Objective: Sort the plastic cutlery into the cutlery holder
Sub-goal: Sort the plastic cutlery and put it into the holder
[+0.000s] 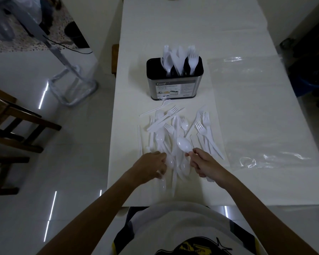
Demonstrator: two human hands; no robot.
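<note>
Spoon up in the right hand, left hand down in the pile!

The right hand (203, 162) pinches a white spoon (183, 144) by its handle, bowl raised over the heap of plastic cutlery (175, 133) on the white surface (247, 126). The left hand (151, 167) rests on the pile's near edge, fingers curled; whether it grips anything, I cannot tell. Beyond stands the cutlery holder (174, 83), partly filled.
</note>
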